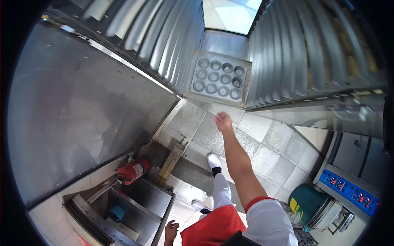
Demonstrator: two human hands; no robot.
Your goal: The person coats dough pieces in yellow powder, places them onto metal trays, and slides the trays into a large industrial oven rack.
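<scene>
Tray [218, 83] with round cups sits between ribbed metal racks [283, 57] that hem it in, apparently untouched: contact, I judge, is not yet made. Right hand [223, 120] extends short of it, grip loose and empty; left hand [171, 230] hangs half-curled, seemingly empty, by a steel cabinet [152, 201]. Red extinguisher [131, 172] is left, green drum [308, 201] right.

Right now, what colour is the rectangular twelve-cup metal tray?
The twelve-cup metal tray is silver-grey, best seen in the head view.

From the head at standing height, the wide view looks steeply down over the tiled floor [251, 126], toward the cup tray [218, 83].
</scene>
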